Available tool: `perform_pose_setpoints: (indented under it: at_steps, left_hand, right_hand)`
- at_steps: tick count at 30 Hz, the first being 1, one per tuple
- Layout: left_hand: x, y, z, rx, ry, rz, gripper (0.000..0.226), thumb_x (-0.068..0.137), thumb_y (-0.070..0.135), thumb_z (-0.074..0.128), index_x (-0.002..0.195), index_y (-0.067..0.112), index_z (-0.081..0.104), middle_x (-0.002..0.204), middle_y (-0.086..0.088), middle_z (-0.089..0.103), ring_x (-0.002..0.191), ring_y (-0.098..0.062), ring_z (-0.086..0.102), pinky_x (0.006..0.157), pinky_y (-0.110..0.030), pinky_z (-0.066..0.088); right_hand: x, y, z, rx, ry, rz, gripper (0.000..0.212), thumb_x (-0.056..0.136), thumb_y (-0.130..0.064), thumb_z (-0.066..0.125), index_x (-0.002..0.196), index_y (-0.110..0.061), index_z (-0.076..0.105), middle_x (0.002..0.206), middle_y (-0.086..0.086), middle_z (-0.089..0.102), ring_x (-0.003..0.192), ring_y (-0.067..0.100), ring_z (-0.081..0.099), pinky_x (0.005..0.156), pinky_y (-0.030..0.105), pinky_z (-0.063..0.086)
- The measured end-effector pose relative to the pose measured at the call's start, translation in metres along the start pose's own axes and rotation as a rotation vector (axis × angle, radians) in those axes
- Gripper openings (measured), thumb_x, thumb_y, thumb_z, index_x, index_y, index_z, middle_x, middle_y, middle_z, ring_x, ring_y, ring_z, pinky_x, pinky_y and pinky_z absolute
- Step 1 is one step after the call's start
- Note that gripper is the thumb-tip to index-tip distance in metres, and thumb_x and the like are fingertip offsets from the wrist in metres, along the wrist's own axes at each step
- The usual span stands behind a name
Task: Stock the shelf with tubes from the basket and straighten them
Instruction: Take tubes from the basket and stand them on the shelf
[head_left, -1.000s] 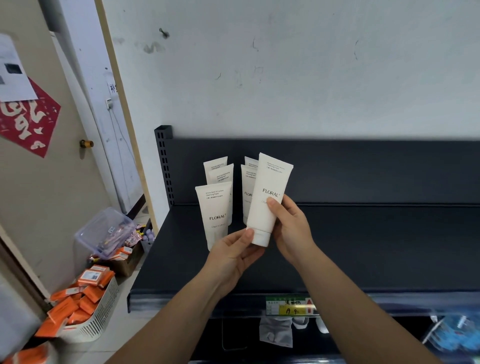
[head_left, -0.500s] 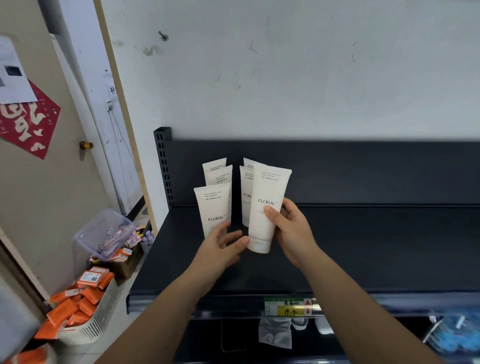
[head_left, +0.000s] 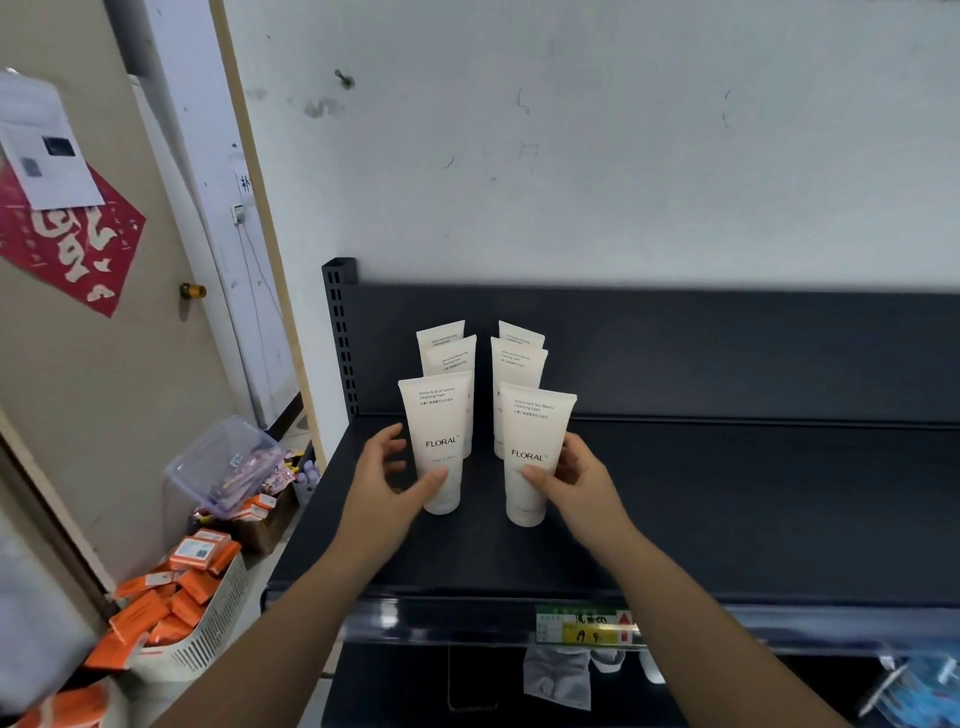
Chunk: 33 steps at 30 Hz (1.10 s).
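Observation:
Several cream FLORAL tubes stand cap-down in two rows at the left end of the dark shelf (head_left: 727, 519). My right hand (head_left: 576, 480) grips the front right tube (head_left: 532, 441), which stands upright on the shelf. My left hand (head_left: 389, 480) cups the front left tube (head_left: 436, 431), thumb on its lower front and fingers behind its left side. Behind each front tube two more tubes stand, the left rear ones (head_left: 449, 353) and the right rear ones (head_left: 517, 358), partly hidden.
The shelf's back panel (head_left: 727, 353) and a perforated upright (head_left: 340, 332) close off the rear and left. A price tag (head_left: 584, 623) sits on the front rail. On the floor at left stand a white basket (head_left: 202, 639) of orange boxes and a clear plastic bin (head_left: 223, 462).
My right hand has lowered its tube from mid-air onto the shelf at the front of the right row. My left hand has left that tube's cap and moved onto the front left tube.

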<state>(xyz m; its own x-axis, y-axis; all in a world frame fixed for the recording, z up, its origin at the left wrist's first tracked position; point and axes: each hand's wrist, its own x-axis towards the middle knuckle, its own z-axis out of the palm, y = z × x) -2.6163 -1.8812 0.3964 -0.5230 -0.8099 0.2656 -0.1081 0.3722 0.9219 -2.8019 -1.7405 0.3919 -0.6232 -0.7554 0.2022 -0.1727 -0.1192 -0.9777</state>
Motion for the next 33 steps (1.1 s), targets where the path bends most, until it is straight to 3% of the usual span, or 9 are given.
perform_pose_setpoints:
  at_steps: [3,8,16,21,25,28,31,33]
  left_hand:
    - [0.009,-0.007,0.011,-0.019,-0.094,-0.014,0.063,0.082,0.027,0.075,0.135,0.031,0.042,0.118,0.020,0.056,0.106,0.002,0.056,0.082,-0.018,0.046]
    - [0.023,-0.011,0.025,-0.081,-0.038,-0.016,0.046,0.086,0.021,0.071,0.124,0.032,0.048,0.114,0.019,0.061,0.101,-0.003,0.061,0.079,-0.020,0.050]
    - [0.042,-0.010,0.040,-0.023,0.003,-0.033,0.048,0.085,0.024,0.072,0.122,0.032,0.043,0.107,0.024,0.057,0.097,-0.001,0.061,0.071,-0.016,0.046]
    - [0.043,-0.015,0.043,0.045,-0.012,-0.032,0.053,0.087,0.023,0.070,0.129,0.031,0.037,0.109,0.027,0.052,0.099,0.001,0.057,0.078,-0.021,0.047]
    - [0.045,-0.015,0.043,0.060,-0.056,-0.069,0.055,0.091,0.023,0.065,0.136,0.023,0.034,0.121,0.012,0.054,0.111,-0.010,0.056,0.088,-0.026,0.046]
    - [0.042,-0.012,0.034,0.081,-0.140,-0.179,0.063,0.091,0.035,0.063,0.142,0.015,0.030,0.134,0.000,0.052,0.121,-0.017,0.052,0.092,-0.027,0.043]
    - [0.031,-0.012,0.014,0.266,-0.230,-0.191,0.077,0.091,0.044,0.059,0.151,0.015,0.021,0.153,-0.004,0.035,0.137,-0.021,0.039,0.104,-0.029,0.035]
    - [0.020,-0.016,-0.003,0.462,-0.299,-0.130,0.073,0.095,0.048,0.051,0.153,0.019,0.018,0.160,-0.001,0.021,0.145,-0.022,0.024,0.113,-0.033,0.026]
  right_hand:
    - [0.004,0.003,0.000,-0.086,-0.009,-0.023,0.042,0.086,-0.016,0.073,0.123,-0.029,0.056,0.119,-0.011,0.067,0.111,0.007,0.063,0.093,0.032,0.054]
    - [0.015,0.009,0.006,-0.149,0.025,-0.039,0.044,0.086,-0.019,0.072,0.126,-0.028,0.055,0.118,-0.012,0.067,0.110,0.007,0.063,0.093,0.034,0.054]
    - [0.035,0.010,0.013,-0.227,0.068,-0.047,0.047,0.089,-0.023,0.069,0.132,-0.029,0.050,0.121,-0.011,0.065,0.111,0.005,0.061,0.094,0.029,0.052]
    - [0.036,0.012,0.014,-0.250,0.067,-0.019,0.048,0.090,-0.026,0.067,0.134,-0.030,0.048,0.123,-0.011,0.063,0.114,0.005,0.059,0.095,0.029,0.051]
    - [0.036,0.006,0.013,-0.258,0.008,0.054,0.046,0.091,-0.027,0.066,0.133,-0.028,0.048,0.124,-0.012,0.062,0.116,0.007,0.058,0.097,0.030,0.050]
    - [0.029,0.001,0.008,-0.337,-0.049,0.109,0.059,0.088,-0.035,0.068,0.140,-0.029,0.041,0.132,-0.011,0.057,0.122,0.009,0.055,0.102,0.032,0.047]
    - [0.010,-0.009,0.003,-0.581,-0.064,0.140,0.069,0.091,-0.047,0.061,0.147,-0.018,0.034,0.145,-0.002,0.046,0.129,0.014,0.047,0.102,0.027,0.039]
    - [-0.009,-0.011,0.003,-0.746,-0.124,0.137,0.065,0.094,-0.051,0.053,0.146,-0.015,0.036,0.147,0.003,0.043,0.125,0.015,0.046,0.098,0.026,0.037]
